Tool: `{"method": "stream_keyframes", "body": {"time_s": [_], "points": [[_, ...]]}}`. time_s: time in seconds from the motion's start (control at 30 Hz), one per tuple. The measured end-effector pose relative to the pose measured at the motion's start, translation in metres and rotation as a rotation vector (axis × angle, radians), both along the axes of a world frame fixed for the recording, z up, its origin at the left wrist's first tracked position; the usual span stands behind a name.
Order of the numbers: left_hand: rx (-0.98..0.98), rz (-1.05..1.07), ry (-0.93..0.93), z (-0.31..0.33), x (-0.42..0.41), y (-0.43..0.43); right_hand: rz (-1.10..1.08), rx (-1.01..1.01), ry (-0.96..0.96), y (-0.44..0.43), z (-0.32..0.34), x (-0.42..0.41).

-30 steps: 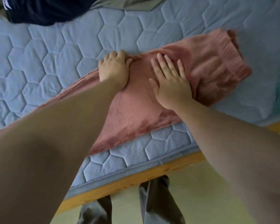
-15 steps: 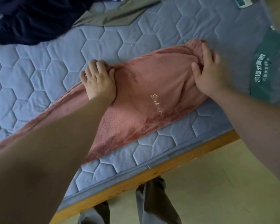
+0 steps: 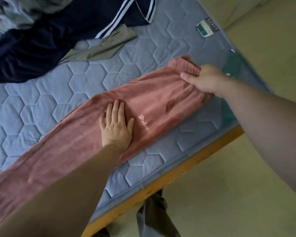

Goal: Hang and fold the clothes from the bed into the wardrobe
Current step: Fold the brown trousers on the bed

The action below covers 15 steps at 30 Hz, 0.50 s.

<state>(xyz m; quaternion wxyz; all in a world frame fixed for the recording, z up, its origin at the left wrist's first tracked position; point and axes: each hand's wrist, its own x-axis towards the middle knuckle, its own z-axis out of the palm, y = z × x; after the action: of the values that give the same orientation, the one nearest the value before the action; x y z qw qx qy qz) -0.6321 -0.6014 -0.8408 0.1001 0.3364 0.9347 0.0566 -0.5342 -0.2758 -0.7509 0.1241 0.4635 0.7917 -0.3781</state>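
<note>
A pair of pink fleece trousers (image 3: 161, 103) lies stretched out along the near edge of the blue quilted mattress (image 3: 41, 93), waistband at the right, an embroidered word on the upper leg. My left hand (image 3: 115, 127) presses flat on the trousers near the middle, fingers straight. At the waistband, my right hand (image 3: 205, 78) pinches the gathered pink cloth between thumb and fingers. The trouser legs run down to the left under my left forearm.
A dark navy garment with white stripes (image 3: 41, 36) and a grey-green garment (image 3: 99, 48) lie at the far side of the mattress. A green label (image 3: 206, 29) sits near the mattress corner. The wooden bed frame (image 3: 178, 177) edges the pale floor (image 3: 229, 194).
My right hand slid right along the trousers to the waistband and took hold of it. My left hand went from curled at the far edge to flat on the middle of the cloth.
</note>
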Motion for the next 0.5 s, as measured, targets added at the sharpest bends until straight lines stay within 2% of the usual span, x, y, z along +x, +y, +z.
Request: {"method": "stream_keyframes", "body": {"time_s": [0.13,0.27,0.33,0.4,0.47,0.5], "points": [[-0.037,-0.036,-0.106,0.021,0.011,0.046,-0.009,0.232,-0.033,0.009,0.036,0.009],[0.087,0.257,-0.302,0.049,0.017,0.080,0.053,0.270,0.006,-0.039,0.074,0.008],[0.311,0.492,-0.577,0.065,0.007,0.080,0.053,0.214,0.083,-0.081,0.089,0.003],[0.670,0.750,-1.069,0.090,-0.004,0.066,0.037,0.109,0.151,-0.128,0.098,-0.004],[0.890,0.832,-1.471,0.112,-0.017,0.036,0.067,0.039,0.183,-0.184,0.102,-0.012],[0.942,0.844,-1.571,0.121,-0.023,0.016,0.115,0.049,0.194,-0.214,0.102,-0.016]]}}
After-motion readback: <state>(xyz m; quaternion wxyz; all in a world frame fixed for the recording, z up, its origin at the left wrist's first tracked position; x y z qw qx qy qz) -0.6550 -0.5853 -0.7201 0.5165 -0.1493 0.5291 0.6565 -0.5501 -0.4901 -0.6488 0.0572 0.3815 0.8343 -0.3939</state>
